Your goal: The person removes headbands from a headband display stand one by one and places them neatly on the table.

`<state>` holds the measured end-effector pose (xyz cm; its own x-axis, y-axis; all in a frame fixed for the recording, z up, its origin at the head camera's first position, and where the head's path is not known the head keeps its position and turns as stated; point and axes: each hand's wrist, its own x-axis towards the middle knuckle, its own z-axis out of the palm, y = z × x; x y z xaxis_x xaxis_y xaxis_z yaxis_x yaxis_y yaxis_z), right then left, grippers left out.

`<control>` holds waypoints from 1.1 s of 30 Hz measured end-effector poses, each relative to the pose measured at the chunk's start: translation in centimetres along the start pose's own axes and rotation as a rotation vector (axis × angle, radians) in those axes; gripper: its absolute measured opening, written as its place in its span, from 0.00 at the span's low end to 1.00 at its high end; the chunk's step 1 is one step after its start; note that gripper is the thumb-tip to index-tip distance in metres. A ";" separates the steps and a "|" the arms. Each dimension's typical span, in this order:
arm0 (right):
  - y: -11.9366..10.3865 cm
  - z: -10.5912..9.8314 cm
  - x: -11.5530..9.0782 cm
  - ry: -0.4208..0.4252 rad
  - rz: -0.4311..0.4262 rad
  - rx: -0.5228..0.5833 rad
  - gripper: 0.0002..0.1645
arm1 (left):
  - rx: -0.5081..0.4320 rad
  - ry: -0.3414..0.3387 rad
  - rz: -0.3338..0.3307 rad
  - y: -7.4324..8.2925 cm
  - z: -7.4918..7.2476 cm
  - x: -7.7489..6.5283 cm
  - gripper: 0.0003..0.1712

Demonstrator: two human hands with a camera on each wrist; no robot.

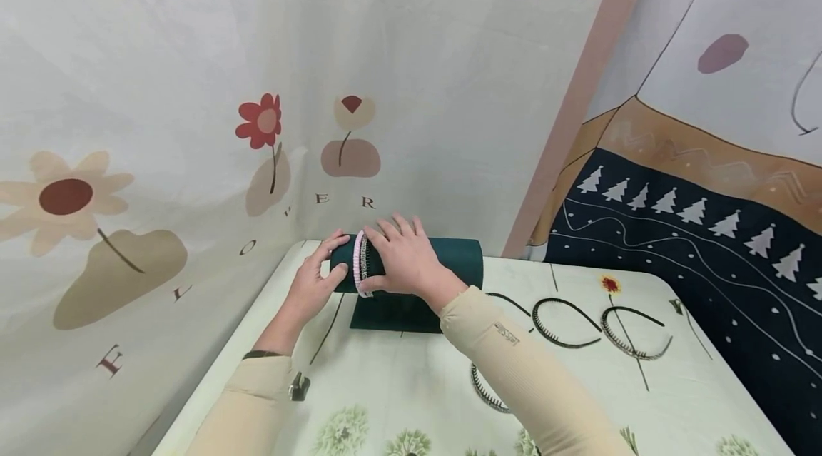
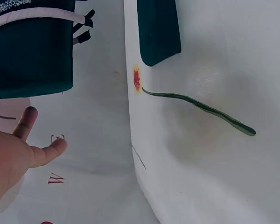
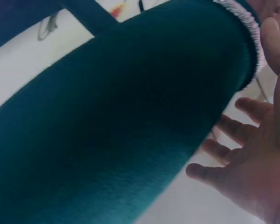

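A dark green velvet cylinder stand [image 1: 459, 263] rises from a flat base [image 1: 392, 317] on the table. Around it, near its left end, sit a pale pink headband [image 1: 357, 267] and a glittery silver headband [image 2: 11, 4] side by side. My left hand [image 1: 311, 286] is at the stand's left end, thumb and fingers spread; the left wrist view has it just off that end. Over the top, beside the silver headband, is my right hand [image 1: 409, 260]. Its fingers are spread and its thumb is close to the band in the right wrist view.
Several dark toothed headbands, one of them here [image 1: 554, 340], lie on the table right of the stand, one partly hidden by my right sleeve [image 1: 520, 363]. A small black object [image 1: 299, 387] lies by my left sleeve. Printed curtains [image 1: 449, 85] hang behind the table.
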<state>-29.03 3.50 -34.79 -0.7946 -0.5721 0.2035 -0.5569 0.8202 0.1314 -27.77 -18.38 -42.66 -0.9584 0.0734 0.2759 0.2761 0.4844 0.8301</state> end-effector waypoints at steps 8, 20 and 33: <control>0.5 1.2 0.8 -0.041 0.047 0.005 0.68 | 0.000 0.004 0.002 0.0 0.1 0.1 0.31; 0.7 1.6 0.5 -0.047 0.059 0.006 0.64 | -0.003 0.001 0.004 0.0 0.1 0.2 0.31; 2.5 1.5 -1.3 -0.047 0.073 0.052 0.64 | -0.009 0.007 0.006 -0.1 0.0 0.1 0.31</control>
<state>-29.75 6.25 -36.16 -0.8435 -0.5114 0.1643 -0.5078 0.8589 0.0667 -27.90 -18.41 -42.76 -0.9561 0.0699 0.2847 0.2828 0.4757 0.8329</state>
